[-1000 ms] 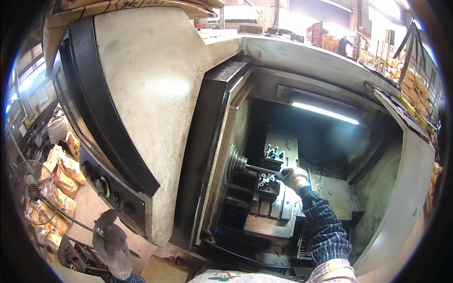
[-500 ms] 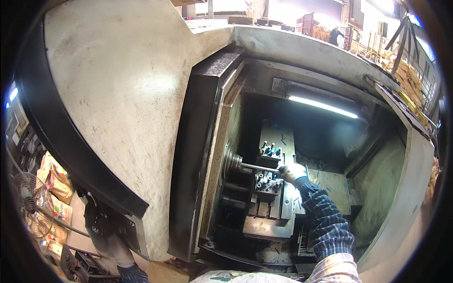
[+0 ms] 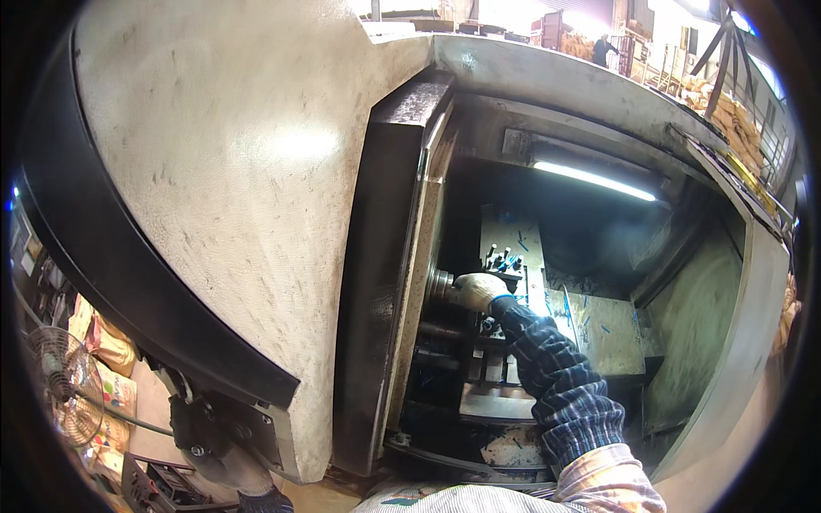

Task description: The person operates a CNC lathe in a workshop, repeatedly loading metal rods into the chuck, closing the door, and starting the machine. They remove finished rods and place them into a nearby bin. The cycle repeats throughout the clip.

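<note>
My right hand [image 3: 481, 291], in a pale work glove, is closed right in front of the round metal chuck [image 3: 442, 285] of a lathe. Its fingers wrap the end of a metal rod, which glove and chuck now hide. Just beyond and beneath this hand sits the tool block [image 3: 506, 262], with upright bolts and blue chips. At the lower left, my left hand [image 3: 229, 472], also gloved, is low beside a dark bracket [image 3: 209, 432] under the machine's panel. Its fingers are hidden and blurred.
The open machine bay has a sliding door edge [image 3: 376, 282] on the left and a lit tube lamp [image 3: 594, 179] at the back. Blue chips lie on the metal bed [image 3: 605, 329]. A wire fan [image 3: 64, 385] and a dark crate [image 3: 162, 487] stand lower left. A person [image 3: 603, 51] is far off.
My right hand has moved left to the chuck, and the rod that showed between them is out of sight. My left hand stays low beside the panel. The view has shifted slightly.
</note>
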The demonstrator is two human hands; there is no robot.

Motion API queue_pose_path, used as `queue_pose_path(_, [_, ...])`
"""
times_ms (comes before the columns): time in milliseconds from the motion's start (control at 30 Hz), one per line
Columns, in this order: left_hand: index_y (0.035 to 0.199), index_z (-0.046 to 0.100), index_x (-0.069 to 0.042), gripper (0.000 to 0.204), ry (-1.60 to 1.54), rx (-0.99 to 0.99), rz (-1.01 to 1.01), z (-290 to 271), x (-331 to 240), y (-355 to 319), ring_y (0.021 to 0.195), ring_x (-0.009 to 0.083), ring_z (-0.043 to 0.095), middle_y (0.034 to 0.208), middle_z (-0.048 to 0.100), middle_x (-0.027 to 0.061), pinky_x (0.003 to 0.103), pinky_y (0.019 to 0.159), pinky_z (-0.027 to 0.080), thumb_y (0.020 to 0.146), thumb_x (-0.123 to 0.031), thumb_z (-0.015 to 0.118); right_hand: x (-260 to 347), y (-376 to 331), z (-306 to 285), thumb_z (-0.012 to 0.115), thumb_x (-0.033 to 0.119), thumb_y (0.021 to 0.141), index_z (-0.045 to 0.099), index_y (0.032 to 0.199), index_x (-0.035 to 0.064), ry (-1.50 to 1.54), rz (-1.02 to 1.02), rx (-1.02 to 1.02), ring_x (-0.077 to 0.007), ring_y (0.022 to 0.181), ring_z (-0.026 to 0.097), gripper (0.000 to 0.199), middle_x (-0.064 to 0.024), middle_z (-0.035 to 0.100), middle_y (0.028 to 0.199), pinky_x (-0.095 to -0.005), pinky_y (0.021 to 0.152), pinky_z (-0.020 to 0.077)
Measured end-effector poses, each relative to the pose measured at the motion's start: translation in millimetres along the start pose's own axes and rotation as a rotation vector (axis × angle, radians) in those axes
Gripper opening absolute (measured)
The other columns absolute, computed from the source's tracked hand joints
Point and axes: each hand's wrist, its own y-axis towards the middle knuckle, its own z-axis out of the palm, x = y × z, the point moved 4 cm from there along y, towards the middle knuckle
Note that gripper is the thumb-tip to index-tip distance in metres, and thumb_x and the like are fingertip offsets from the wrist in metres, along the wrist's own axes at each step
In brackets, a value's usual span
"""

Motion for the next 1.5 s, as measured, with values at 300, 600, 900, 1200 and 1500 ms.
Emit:
queue_pose_path(300, [0.141, 0.050, 0.003, 0.043, 0.118, 0.081, -0.086, -4, 0, 3, 0.105, 0.0248, 0.065, 0.129, 0.062, 0.0171, 0.034, 0.086, 0.056, 0.107, -0.023, 0.047, -10, -2, 14, 0.072, 0.046, 0.085, 0.062, 0.129, 0.0159, -0.181, -0.024, -0.048, -0.0343, 0.095, 0.073, 0.055, -0.0150, 0.075, 0.100, -0.0460, 0.082, 0.0579])
queue_pose_path(600, [0.118, 0.065, 0.008, 0.035, 0.370, 0.275, 0.249, -2, -29, 0, 0.100, 0.0369, 0.068, 0.116, 0.068, 0.0249, 0.043, 0.087, 0.058, 0.103, -0.022, 0.056, 1, -10, 17, 0.064, 0.022, 0.095, 0.046, 0.149, 0.0202, -0.166, 0.191, 0.040, -0.0310, 0.108, 0.072, 0.057, -0.0133, 0.073, 0.117, -0.0479, 0.087, 0.0587])
queue_pose_path(900, [0.132, 0.059, 0.006, 0.034, 0.752, 0.637, 0.528, -10, -33, -3, 0.106, 0.0340, 0.064, 0.125, 0.062, 0.0210, 0.042, 0.090, 0.054, 0.105, -0.011, 0.049, 1, -56, 6, 0.064, 0.017, 0.097, 0.044, 0.148, 0.0167, 0.092, 0.317, -0.307, -0.0349, 0.138, 0.050, 0.055, -0.0139, 0.040, 0.159, -0.0467, 0.113, 0.0432])
queue_pose_path(1200, [0.123, 0.062, 0.011, 0.030, -0.209, 0.773, -0.093, -3, -46, -75, 0.092, 0.0200, 0.067, 0.117, 0.069, 0.0193, 0.029, 0.079, 0.057, 0.104, -0.011, 0.057, -38, -324, 79, 0.071, 0.024, 0.091, 0.060, 0.135, 0.0088, 0.194, 0.079, -1.016, -0.0360, 0.105, 0.065, 0.047, -0.0163, 0.070, 0.116, -0.0489, 0.090, 0.0512])
queue_pose_path(1500, [0.122, 0.064, 0.007, 0.036, -0.443, 2.141, -0.410, 64, -114, -307, 0.112, 0.0248, 0.066, 0.124, 0.068, 0.0187, 0.033, 0.096, 0.052, 0.106, -0.024, 0.055, 24, -665, 357, 0.059, 0.043, 0.099, 0.064, 0.134, 0.0131, 0.884, 1.208, -0.547, -0.0331, 0.121, 0.063, 0.047, -0.0150, 0.067, 0.131, -0.0397, 0.105, 0.0488])
